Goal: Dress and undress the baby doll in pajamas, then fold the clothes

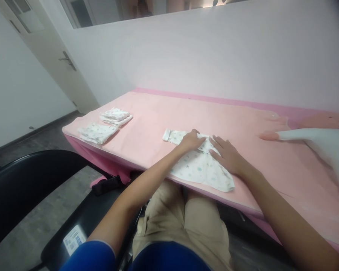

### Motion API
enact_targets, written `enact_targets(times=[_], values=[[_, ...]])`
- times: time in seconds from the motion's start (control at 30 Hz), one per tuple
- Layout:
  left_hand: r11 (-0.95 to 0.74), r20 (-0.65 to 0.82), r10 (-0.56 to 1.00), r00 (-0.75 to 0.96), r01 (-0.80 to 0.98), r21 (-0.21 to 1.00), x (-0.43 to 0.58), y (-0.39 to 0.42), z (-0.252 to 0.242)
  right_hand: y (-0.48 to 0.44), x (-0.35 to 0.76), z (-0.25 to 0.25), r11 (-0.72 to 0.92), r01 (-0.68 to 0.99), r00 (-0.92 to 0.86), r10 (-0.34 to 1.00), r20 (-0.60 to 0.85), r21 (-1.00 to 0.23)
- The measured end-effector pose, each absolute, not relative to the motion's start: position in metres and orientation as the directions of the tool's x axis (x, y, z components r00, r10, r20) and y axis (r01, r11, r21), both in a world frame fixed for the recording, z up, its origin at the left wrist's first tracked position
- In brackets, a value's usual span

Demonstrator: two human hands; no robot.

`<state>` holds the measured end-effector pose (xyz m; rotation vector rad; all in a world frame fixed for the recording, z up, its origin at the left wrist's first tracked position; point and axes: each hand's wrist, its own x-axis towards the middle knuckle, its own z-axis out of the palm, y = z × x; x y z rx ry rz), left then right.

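Note:
A white baby garment (202, 169) with pale green dots and small prints lies on the pink-covered table (147, 150) close in front of me. Its sleeve (172, 136) stretches out to the left, and its lower edge reaches near the table's front edge. My left hand (192, 140) rests palm down on the upper part, fingers slightly bent and apart. Flat on the right side of the cloth is my right hand (225, 153), its fingers spread. Neither hand appears to grip the fabric; the cloth beneath the palms is hidden.
Folded printed garments (115, 116) and another folded piece (98, 133) lie at the table's left end. A long white tapering shape (299, 134) with an orange-pink tip extends in from the right. A black chair (73, 218) stands left, holding a dark phone-like object (107, 185) and a labelled white packet (75, 239).

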<state>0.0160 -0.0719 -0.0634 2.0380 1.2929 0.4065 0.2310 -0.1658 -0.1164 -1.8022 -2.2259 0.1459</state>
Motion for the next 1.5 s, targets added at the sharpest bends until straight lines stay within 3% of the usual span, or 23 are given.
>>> enact_targets(times=[0.2,0.47,0.8,1.1,1.2,1.37,1.5], values=[[-0.395,0.063,0.891,0.450,0.700,0.595,0.020,-0.073,-0.068,-0.169,0.228,-0.112,0.246,0.934,-0.199,0.961,0.193,-0.259],[-0.379,0.047,0.897,0.439,0.710,0.594,0.014,-0.073,-0.072,-0.170,0.228,-0.112,0.239,0.932,-0.199,0.965,0.170,-0.271],[-0.257,-0.071,0.859,0.507,0.547,0.796,-0.009,-0.066,-0.071,-0.165,0.231,-0.117,0.243,0.930,-0.202,0.965,0.168,-0.276],[-0.312,0.031,0.839,0.543,0.435,0.844,-0.020,-0.057,-0.086,-0.169,0.229,-0.109,0.294,0.899,-0.225,0.946,0.234,-0.325],[-0.410,0.115,0.834,0.539,0.467,0.783,-0.020,-0.057,-0.088,-0.166,0.231,-0.114,0.286,0.896,-0.210,0.947,0.244,-0.341],[-0.604,0.301,0.790,0.534,0.590,0.536,-0.035,-0.070,-0.079,-0.163,0.235,-0.123,0.262,0.916,-0.213,0.959,0.186,-0.304],[-0.582,0.396,0.804,0.444,0.725,0.368,-0.068,-0.073,-0.064,-0.166,0.231,-0.112,0.283,0.926,-0.233,0.949,0.212,-0.250]])
